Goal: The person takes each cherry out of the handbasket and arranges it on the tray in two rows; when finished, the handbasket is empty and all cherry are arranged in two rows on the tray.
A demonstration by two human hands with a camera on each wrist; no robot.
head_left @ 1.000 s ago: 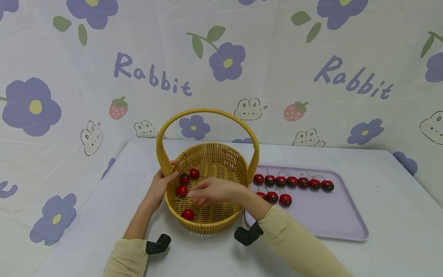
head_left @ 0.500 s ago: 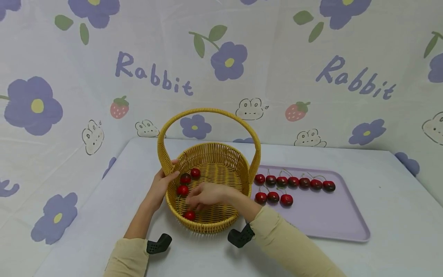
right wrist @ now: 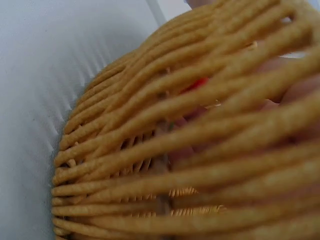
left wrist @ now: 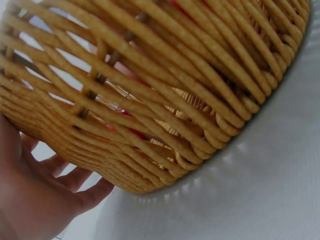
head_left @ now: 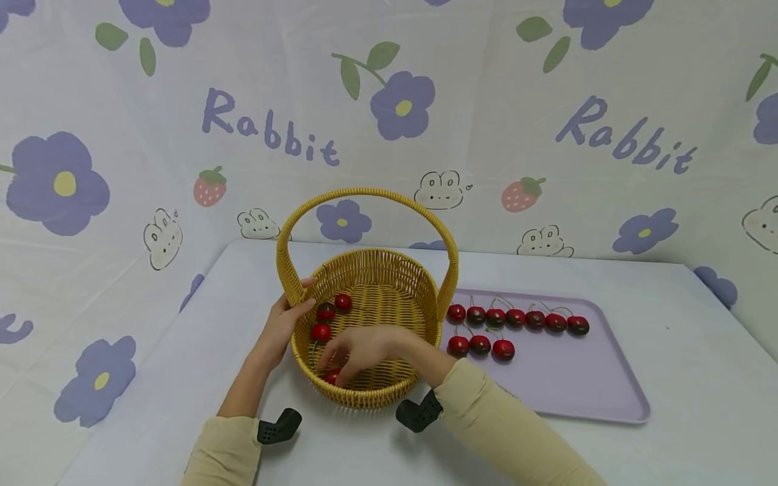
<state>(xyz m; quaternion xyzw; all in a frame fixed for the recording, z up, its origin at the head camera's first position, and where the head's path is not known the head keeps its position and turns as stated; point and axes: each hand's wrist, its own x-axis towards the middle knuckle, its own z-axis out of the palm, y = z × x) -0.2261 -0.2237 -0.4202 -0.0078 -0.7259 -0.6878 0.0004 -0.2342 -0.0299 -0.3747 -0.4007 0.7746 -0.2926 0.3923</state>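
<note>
Head view: round yellow-brown woven wicker basket with tall arched handle, standing on a white desk, left of the middle of the far edge. Left hand: clamped on the basket's left edge, thumb over the rim, other fingers outside; forearm entering from the near side. Right hand: inside the basket, back of the hand upward, wrist bent over the right part of the near rim; thumb and fingers apart, either side of a glossy red round cherry close to the basket's near-left edge; cannot tell whether they press on it. Hands apart from each other. Three other red cherries: along the basket's left wall. Flat lilac rectangular tray: right of the basket, its left edge partly hidden by basket and right forearm. On it, a row of seven stemmed dark-red cherries near the far edge; a row of three stemmed dark-red cherries nearer, toward the left edge.

Left wrist view: woven outer wall filling most of the frame; left hand's fingers against it; red patches between strands.

Right wrist view: blurred strands in front of the right hand; a red fragment behind them; grip hidden.
</note>
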